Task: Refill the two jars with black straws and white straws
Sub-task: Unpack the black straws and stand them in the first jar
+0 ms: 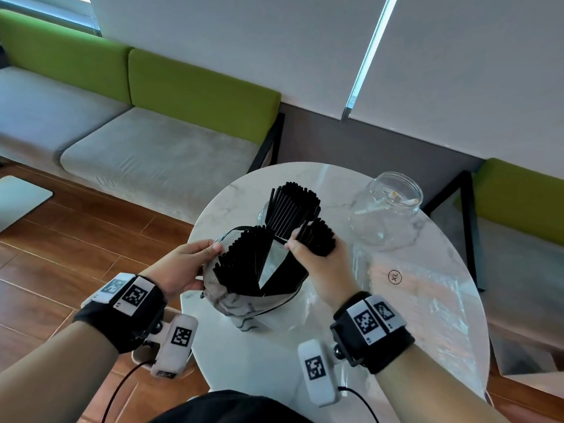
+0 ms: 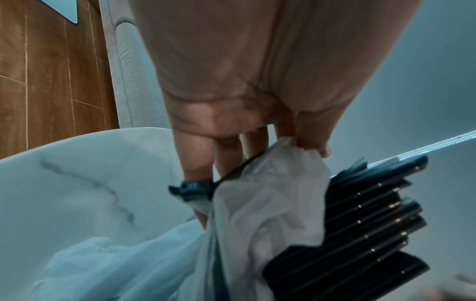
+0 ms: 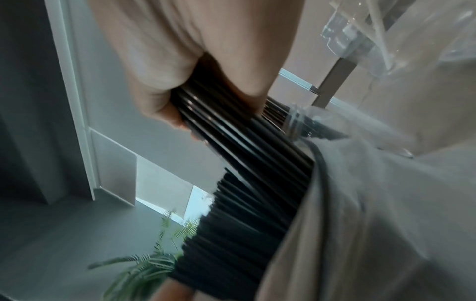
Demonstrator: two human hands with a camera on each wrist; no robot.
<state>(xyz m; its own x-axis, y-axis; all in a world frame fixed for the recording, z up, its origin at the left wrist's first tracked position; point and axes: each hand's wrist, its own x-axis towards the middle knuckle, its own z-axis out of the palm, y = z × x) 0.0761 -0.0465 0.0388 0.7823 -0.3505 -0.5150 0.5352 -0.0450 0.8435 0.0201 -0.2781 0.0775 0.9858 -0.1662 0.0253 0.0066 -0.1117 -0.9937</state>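
Your right hand (image 1: 317,264) is clamped around a bundle of black straws (image 1: 316,239), lifted partly out of the grey bag (image 1: 241,300) on the counter (image 1: 262,355); your left hand (image 1: 183,267) pinches the bag's rim. Judge the straws light, smooth and prone to slipping out, so grip mid-length and firmly. One jar (image 1: 288,209) behind already holds black straws; the clear jar (image 1: 386,209) is nearly empty. Only the left wrist view shows the thumb pinching fabric (the head view alone shows both jars).
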